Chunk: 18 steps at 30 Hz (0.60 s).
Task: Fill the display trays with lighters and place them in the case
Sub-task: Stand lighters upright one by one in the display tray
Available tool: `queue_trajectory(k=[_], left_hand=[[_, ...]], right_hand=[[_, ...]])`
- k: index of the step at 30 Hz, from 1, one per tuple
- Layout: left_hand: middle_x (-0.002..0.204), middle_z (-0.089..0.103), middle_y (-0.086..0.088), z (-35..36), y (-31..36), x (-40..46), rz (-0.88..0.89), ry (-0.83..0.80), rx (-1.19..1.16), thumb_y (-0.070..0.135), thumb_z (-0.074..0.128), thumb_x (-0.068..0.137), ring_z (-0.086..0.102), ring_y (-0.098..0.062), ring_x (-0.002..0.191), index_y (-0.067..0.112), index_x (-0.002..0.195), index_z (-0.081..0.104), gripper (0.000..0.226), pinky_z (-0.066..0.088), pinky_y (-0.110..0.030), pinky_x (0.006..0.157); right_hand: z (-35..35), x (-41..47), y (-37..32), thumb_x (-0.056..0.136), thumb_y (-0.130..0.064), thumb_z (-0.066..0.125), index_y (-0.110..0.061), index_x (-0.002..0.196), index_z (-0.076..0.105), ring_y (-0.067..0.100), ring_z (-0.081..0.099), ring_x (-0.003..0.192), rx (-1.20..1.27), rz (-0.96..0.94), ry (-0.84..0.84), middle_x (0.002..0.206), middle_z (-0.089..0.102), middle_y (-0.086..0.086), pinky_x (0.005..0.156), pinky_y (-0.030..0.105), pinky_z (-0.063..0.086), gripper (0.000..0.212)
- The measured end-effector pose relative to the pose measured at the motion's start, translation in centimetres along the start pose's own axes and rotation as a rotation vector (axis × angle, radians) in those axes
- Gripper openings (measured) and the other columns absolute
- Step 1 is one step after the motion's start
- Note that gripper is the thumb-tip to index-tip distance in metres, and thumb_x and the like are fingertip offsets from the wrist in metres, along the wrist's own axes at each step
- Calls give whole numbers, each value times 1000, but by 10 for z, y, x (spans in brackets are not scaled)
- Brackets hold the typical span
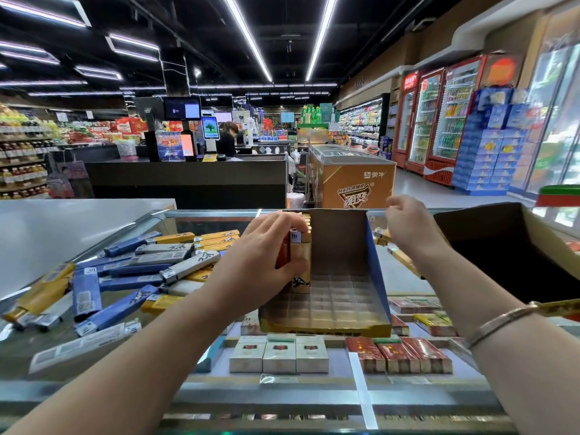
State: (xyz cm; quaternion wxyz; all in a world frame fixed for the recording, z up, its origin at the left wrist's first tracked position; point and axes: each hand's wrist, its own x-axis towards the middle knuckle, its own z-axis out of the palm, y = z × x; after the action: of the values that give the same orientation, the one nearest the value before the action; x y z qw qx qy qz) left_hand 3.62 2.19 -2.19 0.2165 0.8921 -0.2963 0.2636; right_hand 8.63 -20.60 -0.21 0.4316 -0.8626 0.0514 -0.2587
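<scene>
The left hand [266, 249] is gripping a red lighter [284, 251] — slotting it beside the gold ones in the tray's [345, 309] left column (rest still empty). Farther back, the right hand [408, 224] is hovering, loosely curled, holding nothing — probably reaching for spare lighters [384, 235].

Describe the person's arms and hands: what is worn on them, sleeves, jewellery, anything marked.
Both forearms are bare from the bottom edge of the frame up, with no sleeves in view. The left hand wears no ring, watch or glove that shows. The right hand is likewise ungloved, and its wrist carries a thin, rose-gold-looking metal bangle. No markings or tattoos show on either arm.
</scene>
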Motion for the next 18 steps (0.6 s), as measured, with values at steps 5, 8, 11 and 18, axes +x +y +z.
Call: queue_trajectory(k=[5, 8, 11, 18], left_hand=[[129, 49, 6, 7, -3, 1, 46, 82, 76, 34, 64, 81, 36, -14, 123, 32, 116, 38, 44, 32, -23, 90], [128, 50, 6, 9, -6, 3, 58, 99, 84, 34, 65, 80, 37, -15, 123, 34, 115, 36, 46, 33, -24, 89], [127, 50, 6, 10, -8, 4, 58, 105, 91, 35, 65, 79, 37, -14, 122, 33, 116, 37, 47, 32, -23, 88], [128, 48, 9, 13, -11, 7, 45, 109, 77, 36, 65, 79, 29, -8, 120, 37, 114, 34, 47, 33, -25, 84]], right_hand=[[-5, 23, 20, 91, -4, 41, 2, 116, 51, 27, 53, 84, -426, 145, -255, 101, 56, 17, 67, 31, 40, 28], [-3, 32, 32, 90, -6, 43, -2, 96, 54, 19, 49, 67, -564, 127, -307, 79, 52, 9, 52, 28, 34, 13], [-1, 37, 34, 88, -9, 50, -8, 80, 55, 19, 52, 67, -600, 106, -297, 78, 57, 9, 50, 27, 35, 10], [-3, 44, 23, 87, -5, 49, -8, 99, 41, 19, 46, 70, -573, 131, -200, 80, 46, 7, 50, 29, 30, 14]])
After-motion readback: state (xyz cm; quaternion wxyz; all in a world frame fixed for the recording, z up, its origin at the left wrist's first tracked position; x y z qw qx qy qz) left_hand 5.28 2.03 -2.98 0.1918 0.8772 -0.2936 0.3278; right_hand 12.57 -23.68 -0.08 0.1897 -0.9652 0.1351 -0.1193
